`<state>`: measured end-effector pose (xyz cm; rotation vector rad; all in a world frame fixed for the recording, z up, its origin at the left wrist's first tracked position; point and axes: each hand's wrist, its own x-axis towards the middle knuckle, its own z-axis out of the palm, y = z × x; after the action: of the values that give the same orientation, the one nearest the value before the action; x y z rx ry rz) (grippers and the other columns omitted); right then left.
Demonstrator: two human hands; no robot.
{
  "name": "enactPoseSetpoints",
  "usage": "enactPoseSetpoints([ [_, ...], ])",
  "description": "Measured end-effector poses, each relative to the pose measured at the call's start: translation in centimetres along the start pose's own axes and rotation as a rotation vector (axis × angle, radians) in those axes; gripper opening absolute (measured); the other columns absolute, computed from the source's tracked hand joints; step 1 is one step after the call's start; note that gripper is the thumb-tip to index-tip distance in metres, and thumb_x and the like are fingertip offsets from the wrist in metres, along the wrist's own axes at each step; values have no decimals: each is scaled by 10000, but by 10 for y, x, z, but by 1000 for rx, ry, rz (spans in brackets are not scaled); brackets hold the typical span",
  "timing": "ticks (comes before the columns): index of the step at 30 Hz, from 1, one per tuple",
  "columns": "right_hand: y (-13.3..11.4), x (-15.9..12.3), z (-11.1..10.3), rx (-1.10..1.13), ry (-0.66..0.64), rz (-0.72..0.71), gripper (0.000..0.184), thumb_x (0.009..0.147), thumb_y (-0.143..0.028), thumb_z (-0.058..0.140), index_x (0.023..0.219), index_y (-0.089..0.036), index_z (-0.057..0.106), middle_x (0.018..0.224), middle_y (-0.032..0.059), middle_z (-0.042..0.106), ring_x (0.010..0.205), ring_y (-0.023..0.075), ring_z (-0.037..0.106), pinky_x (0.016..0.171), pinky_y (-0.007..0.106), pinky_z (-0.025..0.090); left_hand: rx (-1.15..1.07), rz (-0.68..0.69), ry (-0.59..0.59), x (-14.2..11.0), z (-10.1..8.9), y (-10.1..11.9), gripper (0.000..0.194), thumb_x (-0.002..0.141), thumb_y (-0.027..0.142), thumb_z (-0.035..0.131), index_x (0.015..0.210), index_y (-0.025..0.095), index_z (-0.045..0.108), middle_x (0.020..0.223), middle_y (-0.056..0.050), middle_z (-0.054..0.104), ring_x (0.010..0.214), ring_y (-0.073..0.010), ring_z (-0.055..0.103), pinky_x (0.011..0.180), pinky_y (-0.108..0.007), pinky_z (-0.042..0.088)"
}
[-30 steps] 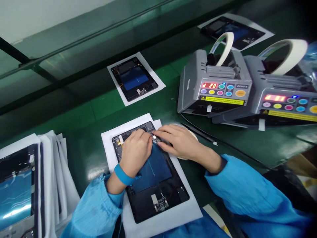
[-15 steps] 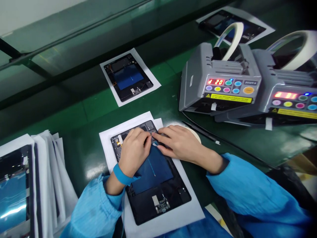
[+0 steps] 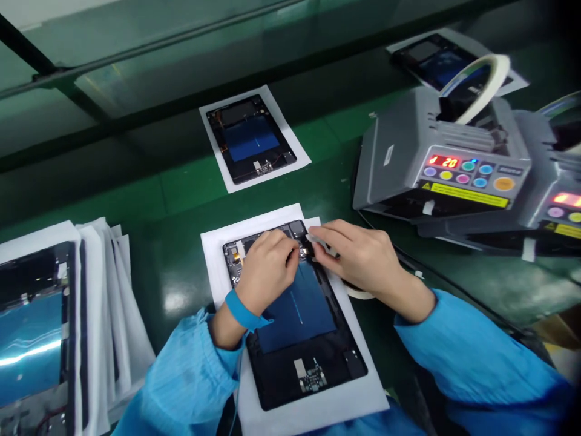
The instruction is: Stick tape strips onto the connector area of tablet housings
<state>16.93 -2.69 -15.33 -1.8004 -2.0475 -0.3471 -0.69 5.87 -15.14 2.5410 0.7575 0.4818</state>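
An opened tablet (image 3: 313, 339) lies on white sheets (image 3: 363, 399) before me, its inside showing a blue battery (image 3: 295, 309), circuit boards and black tape. My left hand (image 3: 270, 263), with a blue wrist strap (image 3: 240, 310), rests over the tablet's upper edge. Its thumb and index finger are pinched together; whatever is between them is hidden. Just above the upper right corner is my right hand (image 3: 363, 254), its thumb and index finger closed around a small whitish piece (image 3: 313, 238) that is too blurred to identify.
Two grey tape dispensers (image 3: 436, 157) stand at the right, a black cable (image 3: 408, 257) beside them. A tape roll (image 3: 361, 293) lies under my right hand. At the left is a pile of tablets between white sheets (image 3: 104, 315). Another opened tablet (image 3: 254, 139) lies farther back.
My right hand has lifted slightly and drawn away from the left, now with a whitish piece at its fingertips. My left hand stays pinched over the tablet. The view has shifted.
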Motion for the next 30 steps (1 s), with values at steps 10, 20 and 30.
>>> enactPoseSetpoints([
  [10, -12, -4, 7, 7, 16, -48, 167, 937, -214, 538, 913, -200, 703, 840, 23, 700, 666, 110, 602, 550, 287, 382, 32, -11, -38, -1, 3, 1, 199, 963, 175, 496, 857, 163, 664, 847, -50, 616, 830, -200, 571, 800, -347, 510],
  [20, -13, 4, 2, -78, 19, -116, 193, 944, -196, 536, 845, -180, 701, 760, 12, 668, 630, 101, 555, 544, 282, 355, 40, 5, -18, -2, 6, 0, 206, 964, 175, 493, 850, 154, 664, 830, -49, 608, 814, -198, 566, 790, -345, 508],
  [30, -16, 11, -2, -129, -30, -138, 190, 927, -172, 549, 794, -173, 684, 711, 2, 620, 615, 111, 479, 570, 282, 309, 39, 9, -5, -1, 7, -1, 224, 962, 167, 481, 834, 150, 664, 829, -56, 612, 810, -205, 572, 781, -355, 517],
])
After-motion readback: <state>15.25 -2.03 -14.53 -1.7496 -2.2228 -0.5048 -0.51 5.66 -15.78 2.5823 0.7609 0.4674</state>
